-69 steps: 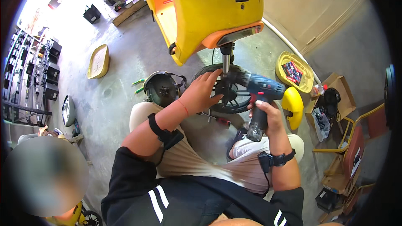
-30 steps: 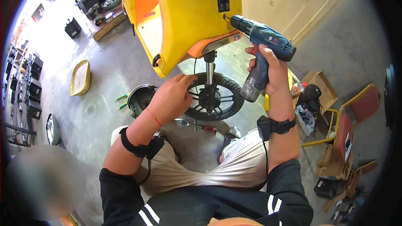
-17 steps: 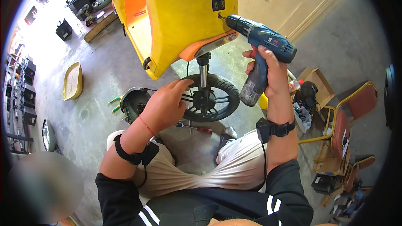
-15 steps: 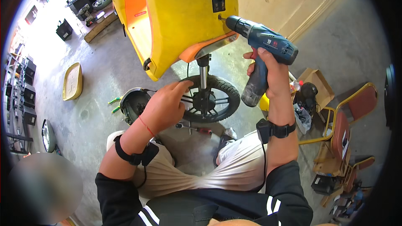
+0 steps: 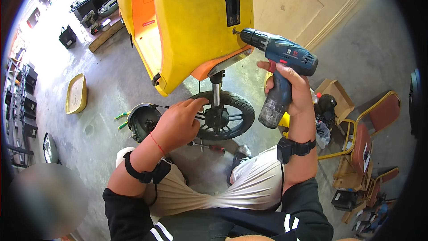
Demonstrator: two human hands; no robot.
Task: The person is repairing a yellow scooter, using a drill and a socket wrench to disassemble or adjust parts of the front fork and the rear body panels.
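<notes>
My right hand (image 5: 292,85) grips a blue cordless drill (image 5: 290,53) by its handle, fingers near the red trigger. The drill's bit (image 5: 237,31) meets a small hole in the yellow front panel (image 5: 200,27) of a scooter, just below a black rectangular inset (image 5: 232,6). My left hand (image 5: 178,122) hangs in front of the scooter's front wheel (image 5: 236,116), its fingers curled together; whatever they may hold is hidden. A metal fork leg (image 5: 216,91) runs from the panel down to the wheel hub.
A ratchet with a red handle (image 5: 216,148) lies on the floor between my feet. Left of the wheel are a round black shell (image 5: 143,122) and green-handled pliers (image 5: 122,120). Farther left is a yellow tray-like piece (image 5: 76,93). Red-seated chairs (image 5: 361,147) and a cardboard box (image 5: 336,96) stand at right.
The scooter sits slightly lower in view, and the drill's handle has swung down a little. The bit stays at the same hole; my left hand remains by the wheel.
</notes>
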